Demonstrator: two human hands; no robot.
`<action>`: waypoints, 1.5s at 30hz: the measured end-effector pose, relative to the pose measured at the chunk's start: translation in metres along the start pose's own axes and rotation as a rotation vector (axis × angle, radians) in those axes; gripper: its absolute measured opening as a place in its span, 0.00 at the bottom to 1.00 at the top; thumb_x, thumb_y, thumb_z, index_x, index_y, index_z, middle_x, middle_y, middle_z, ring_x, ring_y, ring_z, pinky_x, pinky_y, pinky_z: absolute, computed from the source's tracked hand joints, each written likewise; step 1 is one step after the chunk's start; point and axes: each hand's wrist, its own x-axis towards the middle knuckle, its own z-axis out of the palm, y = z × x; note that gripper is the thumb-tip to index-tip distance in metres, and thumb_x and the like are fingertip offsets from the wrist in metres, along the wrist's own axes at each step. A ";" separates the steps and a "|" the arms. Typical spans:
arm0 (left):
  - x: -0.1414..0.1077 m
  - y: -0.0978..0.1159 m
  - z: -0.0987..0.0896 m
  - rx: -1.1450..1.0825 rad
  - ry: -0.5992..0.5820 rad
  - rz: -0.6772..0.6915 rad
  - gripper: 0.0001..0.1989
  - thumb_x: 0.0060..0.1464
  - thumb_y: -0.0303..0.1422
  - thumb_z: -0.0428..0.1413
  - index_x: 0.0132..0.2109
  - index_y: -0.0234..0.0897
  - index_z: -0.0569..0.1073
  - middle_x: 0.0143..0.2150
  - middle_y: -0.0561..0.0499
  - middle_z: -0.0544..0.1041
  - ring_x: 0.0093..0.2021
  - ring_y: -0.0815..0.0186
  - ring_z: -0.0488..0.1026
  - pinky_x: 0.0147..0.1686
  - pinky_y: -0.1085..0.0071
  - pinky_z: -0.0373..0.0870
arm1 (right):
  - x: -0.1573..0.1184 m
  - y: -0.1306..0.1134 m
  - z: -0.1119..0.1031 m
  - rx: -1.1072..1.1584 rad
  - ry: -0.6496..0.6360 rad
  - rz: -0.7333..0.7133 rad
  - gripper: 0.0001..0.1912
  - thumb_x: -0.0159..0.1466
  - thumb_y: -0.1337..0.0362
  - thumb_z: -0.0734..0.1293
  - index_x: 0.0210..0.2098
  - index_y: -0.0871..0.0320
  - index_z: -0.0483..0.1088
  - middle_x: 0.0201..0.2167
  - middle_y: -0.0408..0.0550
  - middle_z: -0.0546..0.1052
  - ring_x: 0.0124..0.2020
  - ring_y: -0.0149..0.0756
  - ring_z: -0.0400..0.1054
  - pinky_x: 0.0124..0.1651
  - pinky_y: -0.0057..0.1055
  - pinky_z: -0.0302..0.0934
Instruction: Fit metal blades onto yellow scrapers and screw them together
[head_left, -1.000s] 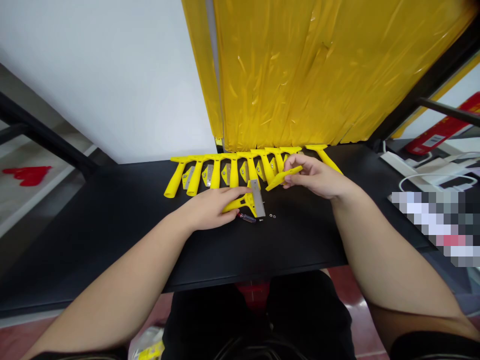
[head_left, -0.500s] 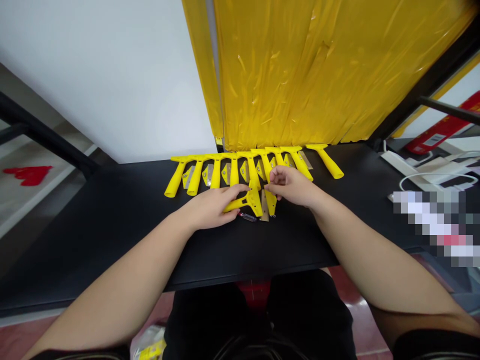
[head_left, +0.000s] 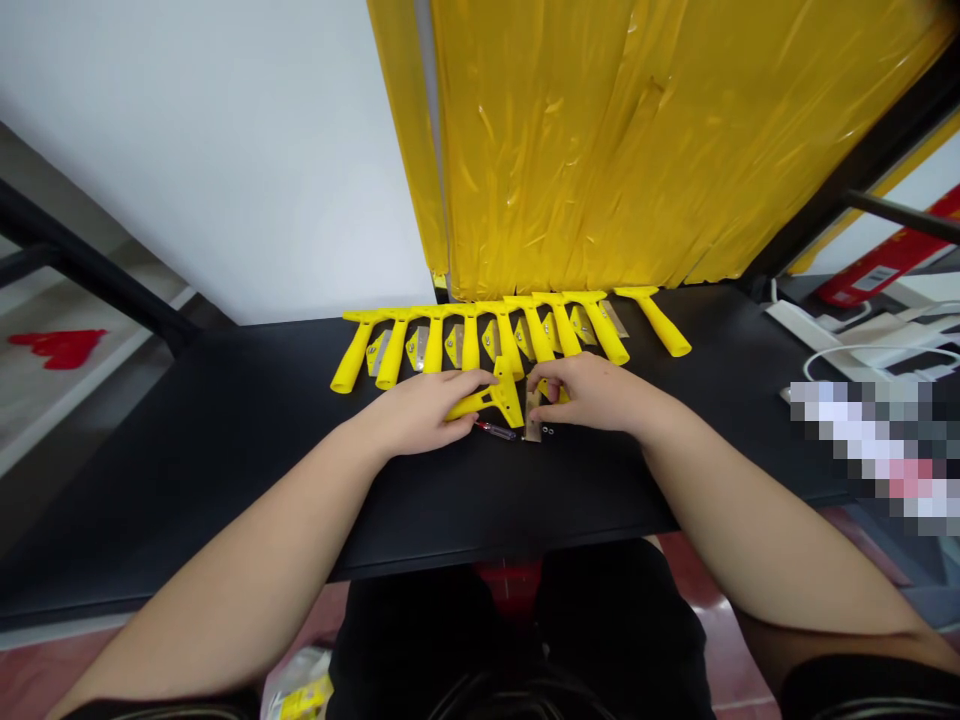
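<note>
On the black tabletop (head_left: 465, 510), mid-frame, hands apart. Left hand (head_left: 424, 412) closed round a yellow plastic scraper handle (head_left: 505, 395), its wide flat head towards 3 o'clock. Right hand (head_left: 592, 392) at 3 o'clock from it, thumb and fingertips by a rectangular grey metal blade (head_left: 532, 428); can't tell if pinched. Slim dark tool with red end (head_left: 498, 431) at 6 o'clock of head. Small silver rings (head_left: 548, 431) at 4 o'clock of blade. Row of yellow plastic scrapers (head_left: 470, 345) at 12 o'clock.

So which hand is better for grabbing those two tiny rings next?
Probably the right hand: the rings lie close to it, though its fingers are at the blade. The left hand is farther off and holds the scraper.
</note>
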 end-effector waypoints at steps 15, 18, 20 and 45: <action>-0.001 -0.002 -0.003 -0.022 0.001 -0.020 0.27 0.66 0.39 0.53 0.70 0.41 0.67 0.53 0.41 0.81 0.45 0.54 0.81 0.43 0.59 0.77 | 0.003 -0.048 0.022 -0.367 0.051 0.214 0.17 0.66 0.64 0.67 0.54 0.62 0.71 0.41 0.59 0.83 0.39 0.53 0.80 0.37 0.38 0.63; -0.001 -0.003 -0.003 -0.024 0.006 -0.021 0.27 0.67 0.39 0.53 0.70 0.42 0.67 0.54 0.41 0.81 0.46 0.53 0.81 0.44 0.59 0.77 | 0.004 -0.046 0.022 -0.345 0.048 0.219 0.17 0.65 0.66 0.67 0.53 0.61 0.72 0.40 0.58 0.82 0.39 0.52 0.79 0.37 0.38 0.62; -0.001 -0.004 -0.004 -0.025 0.012 -0.022 0.27 0.67 0.40 0.54 0.70 0.42 0.67 0.54 0.41 0.81 0.47 0.53 0.81 0.44 0.59 0.77 | 0.004 -0.044 0.021 -0.308 0.043 0.217 0.16 0.63 0.65 0.69 0.51 0.60 0.72 0.39 0.56 0.82 0.38 0.50 0.78 0.37 0.37 0.61; -0.003 -0.007 -0.010 -0.010 0.046 -0.059 0.26 0.68 0.41 0.53 0.70 0.43 0.67 0.54 0.41 0.81 0.50 0.51 0.81 0.47 0.58 0.75 | 0.005 -0.035 0.022 0.033 -0.039 0.131 0.18 0.55 0.73 0.75 0.43 0.57 0.71 0.39 0.47 0.80 0.37 0.37 0.74 0.39 0.33 0.66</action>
